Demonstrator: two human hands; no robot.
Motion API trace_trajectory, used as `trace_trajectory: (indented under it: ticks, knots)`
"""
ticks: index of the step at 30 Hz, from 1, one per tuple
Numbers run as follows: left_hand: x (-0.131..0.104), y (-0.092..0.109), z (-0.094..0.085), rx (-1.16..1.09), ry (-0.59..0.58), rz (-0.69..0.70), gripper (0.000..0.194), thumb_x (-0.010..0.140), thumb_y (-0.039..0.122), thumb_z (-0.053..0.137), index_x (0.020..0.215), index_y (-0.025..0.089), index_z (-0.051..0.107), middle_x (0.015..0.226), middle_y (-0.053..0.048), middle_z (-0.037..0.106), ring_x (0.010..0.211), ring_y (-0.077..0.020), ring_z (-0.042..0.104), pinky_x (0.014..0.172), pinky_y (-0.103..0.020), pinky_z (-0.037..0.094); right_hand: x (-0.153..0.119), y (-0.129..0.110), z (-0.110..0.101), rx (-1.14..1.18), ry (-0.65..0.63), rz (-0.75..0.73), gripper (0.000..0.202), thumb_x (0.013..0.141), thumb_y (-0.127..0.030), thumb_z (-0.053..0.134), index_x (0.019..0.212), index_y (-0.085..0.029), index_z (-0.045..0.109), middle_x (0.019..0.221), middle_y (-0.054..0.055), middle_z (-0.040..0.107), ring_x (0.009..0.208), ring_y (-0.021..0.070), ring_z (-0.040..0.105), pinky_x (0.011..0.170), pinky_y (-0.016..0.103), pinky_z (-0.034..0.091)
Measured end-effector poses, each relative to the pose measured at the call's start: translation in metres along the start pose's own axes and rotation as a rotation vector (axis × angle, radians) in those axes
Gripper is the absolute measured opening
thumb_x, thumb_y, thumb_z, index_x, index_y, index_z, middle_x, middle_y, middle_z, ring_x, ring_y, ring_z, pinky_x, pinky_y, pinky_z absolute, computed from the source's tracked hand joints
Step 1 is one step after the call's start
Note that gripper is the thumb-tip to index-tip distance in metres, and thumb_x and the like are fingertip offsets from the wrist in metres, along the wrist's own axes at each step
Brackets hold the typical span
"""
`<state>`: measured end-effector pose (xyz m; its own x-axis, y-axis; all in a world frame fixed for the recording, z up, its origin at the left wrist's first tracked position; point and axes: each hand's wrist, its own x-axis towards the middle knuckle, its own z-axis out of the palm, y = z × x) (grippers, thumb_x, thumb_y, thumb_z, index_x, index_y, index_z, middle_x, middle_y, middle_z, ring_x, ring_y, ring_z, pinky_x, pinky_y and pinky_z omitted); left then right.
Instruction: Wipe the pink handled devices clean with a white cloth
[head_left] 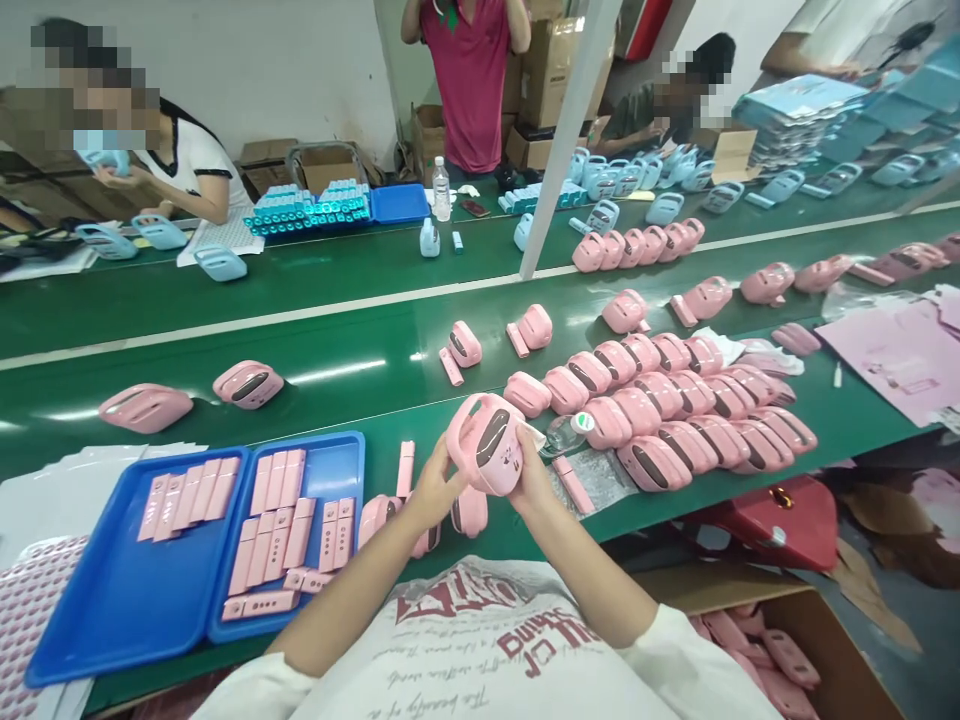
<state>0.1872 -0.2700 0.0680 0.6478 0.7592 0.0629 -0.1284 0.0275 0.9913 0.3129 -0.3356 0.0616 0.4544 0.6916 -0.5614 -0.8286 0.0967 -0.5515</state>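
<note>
A glossy pink plastic device with a loop handle and a dark oval panel (487,450) is held up over the near edge of the green bench. My left hand (436,488) grips its left side by the handle. Round its right side is closed my right hand (531,468); a bit of white material (534,436) shows beside those fingers, and I cannot make out what it is. Below and partly behind my left forearm stand a few more pink devices (471,512). A slim pink stick (406,468) lies just beyond them, and another pink stick (573,484) rests on clear plastic to the right.
Two blue trays (52,640) with pink sticks lie left. Rows of pink devices (656,462) fill the right. Beyond runs a green conveyor (360,340) with spaced devices. A white post (559,150) rises ahead. A cardboard box (840,640) stands lower right. People work opposite.
</note>
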Motion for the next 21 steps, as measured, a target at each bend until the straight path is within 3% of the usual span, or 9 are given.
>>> trace_trajectory:
  ticks: [3, 7, 11, 14, 18, 21]
  knots:
    - [-0.017, 0.005, 0.014, -0.089, 0.171, -0.002, 0.055, 0.077, 0.05, 0.066, 0.122, 0.019, 0.061, 0.136, -0.012, 0.052, 0.13, -0.0262, 0.043, 0.11, -0.037, 0.03, -0.004, 0.009, 0.002, -0.193, -0.068, -0.195, 0.053, 0.07, -0.049, 0.067, 0.11, -0.014, 0.06, 0.111, 0.007, 0.065, 0.103, 0.0177, 0.061, 0.096, 0.034, 0.049]
    - [-0.019, 0.015, 0.018, -0.124, 0.331, -0.038, 0.049, 0.074, 0.055, 0.066, 0.104, 0.017, 0.069, 0.117, -0.012, 0.064, 0.117, -0.0262, 0.055, 0.102, -0.035, 0.04, -0.014, 0.006, 0.002, -0.669, -0.227, -0.624, 0.038, 0.086, -0.04, 0.052, 0.114, -0.016, 0.064, 0.121, 0.007, 0.06, 0.116, 0.0169, 0.056, 0.106, 0.035, 0.041]
    - [-0.022, 0.021, 0.016, -0.111, 0.492, -0.07, 0.048, 0.072, 0.058, 0.067, 0.094, 0.015, 0.07, 0.095, -0.009, 0.07, 0.093, -0.0222, 0.064, 0.085, -0.031, 0.049, -0.023, -0.002, 0.002, -1.045, -0.648, -1.103, 0.039, 0.089, -0.03, 0.044, 0.123, -0.023, 0.06, 0.134, 0.003, 0.051, 0.132, 0.0183, 0.043, 0.115, 0.04, 0.03]
    - [-0.025, 0.022, 0.019, -0.154, 0.571, -0.117, 0.049, 0.07, 0.058, 0.069, 0.09, 0.014, 0.07, 0.089, -0.008, 0.07, 0.083, -0.0205, 0.064, 0.075, -0.03, 0.051, -0.017, -0.005, -0.002, -1.176, -0.871, -1.18, 0.043, 0.087, -0.03, 0.047, 0.13, -0.024, 0.055, 0.135, 0.004, 0.049, 0.135, 0.0209, 0.039, 0.115, 0.044, 0.029]
    - [-0.026, 0.025, 0.025, -0.303, 0.517, -0.068, 0.048, 0.075, 0.055, 0.065, 0.107, 0.018, 0.069, 0.11, -0.009, 0.067, 0.104, -0.0234, 0.062, 0.095, -0.036, 0.046, -0.005, -0.008, -0.004, -1.104, -0.779, -1.149, 0.05, 0.093, -0.023, 0.036, 0.143, -0.027, 0.037, 0.141, 0.002, 0.043, 0.135, 0.0163, 0.039, 0.114, 0.038, 0.033]
    - [-0.024, 0.028, 0.027, -0.418, 0.544, -0.087, 0.051, 0.072, 0.056, 0.067, 0.105, 0.018, 0.069, 0.106, -0.011, 0.069, 0.104, -0.0272, 0.063, 0.094, -0.039, 0.047, -0.01, -0.004, -0.007, -1.229, -0.869, -1.349, 0.055, 0.092, -0.023, 0.036, 0.147, -0.027, 0.029, 0.147, 0.003, 0.034, 0.142, 0.0183, 0.026, 0.119, 0.038, 0.019]
